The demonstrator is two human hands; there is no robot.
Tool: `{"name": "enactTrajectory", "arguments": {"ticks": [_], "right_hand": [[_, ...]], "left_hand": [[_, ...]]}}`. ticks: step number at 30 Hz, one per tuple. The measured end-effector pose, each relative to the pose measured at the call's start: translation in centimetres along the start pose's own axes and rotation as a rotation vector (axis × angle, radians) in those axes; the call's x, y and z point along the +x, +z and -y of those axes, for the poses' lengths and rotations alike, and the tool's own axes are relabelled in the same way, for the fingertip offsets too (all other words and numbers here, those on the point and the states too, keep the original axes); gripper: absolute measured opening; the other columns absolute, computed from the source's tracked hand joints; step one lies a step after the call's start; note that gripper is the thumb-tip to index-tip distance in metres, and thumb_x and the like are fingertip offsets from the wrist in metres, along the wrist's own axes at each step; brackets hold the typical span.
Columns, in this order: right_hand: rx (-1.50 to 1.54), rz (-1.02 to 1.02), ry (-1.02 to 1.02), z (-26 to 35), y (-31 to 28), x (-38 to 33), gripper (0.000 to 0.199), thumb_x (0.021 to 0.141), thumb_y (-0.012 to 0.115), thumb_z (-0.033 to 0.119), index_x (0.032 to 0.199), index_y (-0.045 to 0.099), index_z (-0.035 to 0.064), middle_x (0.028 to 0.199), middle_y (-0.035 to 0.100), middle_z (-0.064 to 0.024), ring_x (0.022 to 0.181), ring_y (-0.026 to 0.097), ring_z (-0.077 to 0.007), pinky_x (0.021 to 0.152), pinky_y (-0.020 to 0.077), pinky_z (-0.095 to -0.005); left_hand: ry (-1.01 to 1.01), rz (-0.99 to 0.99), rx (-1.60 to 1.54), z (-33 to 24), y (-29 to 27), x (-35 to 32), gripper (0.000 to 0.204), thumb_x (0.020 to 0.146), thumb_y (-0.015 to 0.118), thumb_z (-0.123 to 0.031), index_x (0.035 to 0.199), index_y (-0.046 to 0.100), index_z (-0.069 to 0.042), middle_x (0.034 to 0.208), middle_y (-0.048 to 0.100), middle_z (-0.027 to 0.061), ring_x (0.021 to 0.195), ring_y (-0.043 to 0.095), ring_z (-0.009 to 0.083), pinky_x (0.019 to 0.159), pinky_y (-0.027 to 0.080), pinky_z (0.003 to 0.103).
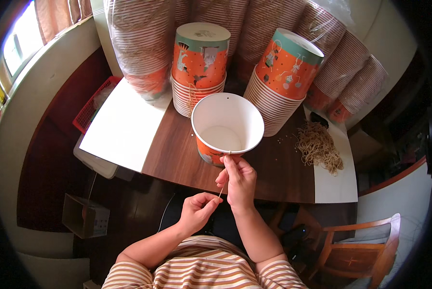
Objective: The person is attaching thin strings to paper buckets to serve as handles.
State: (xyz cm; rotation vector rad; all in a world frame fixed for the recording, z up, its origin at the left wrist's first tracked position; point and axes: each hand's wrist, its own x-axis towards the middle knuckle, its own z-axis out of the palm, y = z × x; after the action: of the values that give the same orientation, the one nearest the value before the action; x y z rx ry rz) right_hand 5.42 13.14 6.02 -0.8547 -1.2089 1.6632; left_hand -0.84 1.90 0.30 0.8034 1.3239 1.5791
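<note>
A paper bucket (228,123), white inside with an orange printed outside, stands upright near the table's front edge. A small hole shows at its far rim. My right hand (241,182) is at its near rim, thumb and fingertips pinched at a small knot of string there. Below, my left hand (199,211) is closed, thumb against forefinger, on the thin tan string (221,191) that runs up toward my right hand. The fingers partly hide the string between the two hands.
Behind stand a left stack of nested buckets (200,62) and a right stack (283,82), both upside down. Plastic-wrapped stacks (139,43) rise at the back. A heap of tan strings (319,147) lies on the right. A wooden chair (355,250) stands at lower right.
</note>
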Motion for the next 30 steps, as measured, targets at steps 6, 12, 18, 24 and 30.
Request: {"name": "enactTrajectory", "arguments": {"ticks": [6,12,18,24,30], "right_hand": [[-0.011,-0.008,-0.023,-0.1,0.1,0.1,0.023,0.091,0.058,0.024,0.082,0.063,0.0028,0.05,0.054,-0.001,0.042,0.049,-0.0066,0.042,0.0377,-0.0197],[0.073,-0.128,-0.013,0.2,-2.4,1.1,0.017,0.088,0.062,0.019,0.081,0.062,0.0037,0.05,0.047,0.0012,0.042,0.04,-0.0048,0.04,0.0303,-0.0182],[-0.062,-0.228,-0.132,2.1,-7.5,1.3,0.024,0.091,0.058,0.02,0.105,0.059,0.0005,0.071,0.06,-0.0035,0.057,0.052,-0.0076,0.053,0.0425,-0.0193],[-0.881,-0.054,-0.959,3.2,-7.5,-4.5,0.048,0.082,0.064,0.024,0.119,0.051,-0.0034,0.114,0.056,-0.0178,0.105,0.053,-0.032,0.093,0.0408,-0.0412],[-0.758,0.773,-0.38,2.8,-3.1,-6.0,0.067,0.073,0.076,0.023,0.128,0.044,0.0011,0.112,0.059,-0.0181,0.102,0.061,-0.0283,0.087,0.0479,-0.0395]], "left_hand": [[-0.013,0.017,0.004,-0.1,0.0,0.0,0.014,0.089,0.059,-0.009,0.091,0.067,0.002,0.077,0.064,-0.0009,0.071,0.052,0.0023,0.063,0.043,0.017],[-0.156,0.137,-0.044,0.6,-1.1,-1.2,0.016,0.091,0.058,-0.011,0.098,0.066,0.001,0.08,0.062,-0.0021,0.07,0.05,0.0022,0.061,0.041,0.017],[-0.407,0.342,0.042,0.7,-5.5,-2.9,0.029,0.094,0.054,-0.023,0.113,0.062,-0.003,0.075,0.058,-0.0018,0.065,0.048,0.0047,0.059,0.042,0.019],[-0.539,0.445,-0.255,-1.1,-6.8,-3.7,0.044,0.098,0.041,-0.033,0.113,0.06,0.004,0.071,0.054,0.003,0.063,0.044,0.0106,0.061,0.038,0.024],[-0.594,0.463,-0.394,-5.2,-4.0,-0.3,0.06,0.096,0.036,-0.049,0.108,0.06,0.005,0.084,0.061,0.0073,0.069,0.052,0.0131,0.063,0.042,0.026]]}}
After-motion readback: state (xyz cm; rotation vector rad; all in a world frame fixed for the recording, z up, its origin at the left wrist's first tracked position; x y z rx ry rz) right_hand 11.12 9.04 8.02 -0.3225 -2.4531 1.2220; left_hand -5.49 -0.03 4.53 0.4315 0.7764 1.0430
